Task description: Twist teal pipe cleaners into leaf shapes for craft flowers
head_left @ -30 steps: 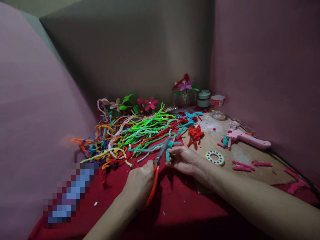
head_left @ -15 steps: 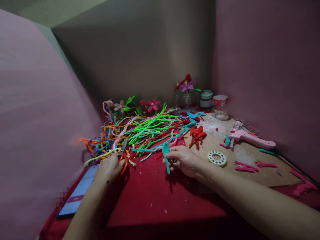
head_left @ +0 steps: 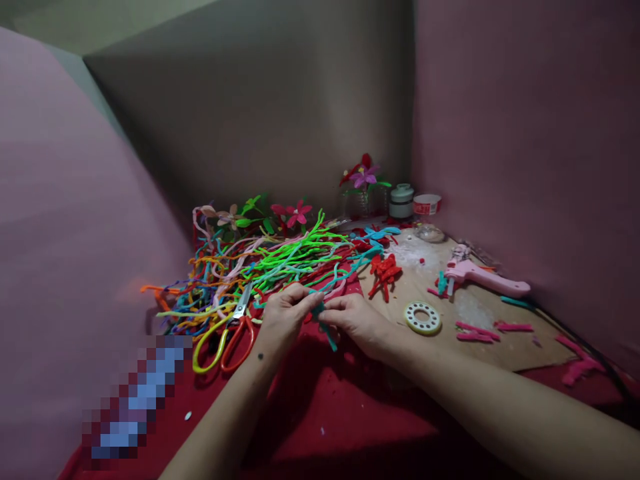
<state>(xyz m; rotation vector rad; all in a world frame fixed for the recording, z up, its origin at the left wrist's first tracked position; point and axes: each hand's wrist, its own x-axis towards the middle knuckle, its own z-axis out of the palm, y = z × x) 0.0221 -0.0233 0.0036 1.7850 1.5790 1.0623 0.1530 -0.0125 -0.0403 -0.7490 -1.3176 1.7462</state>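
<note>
Between my two hands is a small teal piece of bent pipe cleaner (head_left: 328, 335), its tail slanting down over the red cloth. My left hand (head_left: 287, 313) pinches its upper part from the left. From the right, the fingertips of my right hand (head_left: 357, 325) grip it too, and both sets of fingers hide much of its loop. Scissors (head_left: 233, 337) with one yellow and one orange-red handle lie beside my left wrist, blades pointing at the pile of multicoloured pipe cleaners (head_left: 295, 250).
A pink glue gun (head_left: 487, 277), a white-and-yellow tape roll (head_left: 423, 318) and pink pipe-cleaner pieces (head_left: 477, 337) lie on a cardboard sheet (head_left: 525, 357) at right. Red pieces (head_left: 385, 273) sit near its left edge. Pipe-cleaner flowers (head_left: 364, 177) and a lidded jar (head_left: 401, 200) stand behind.
My left hand has let go of the scissors, which now lie on the cloth, and has moved right to grip the teal pipe cleaner with my right hand. The view has shifted slightly.
</note>
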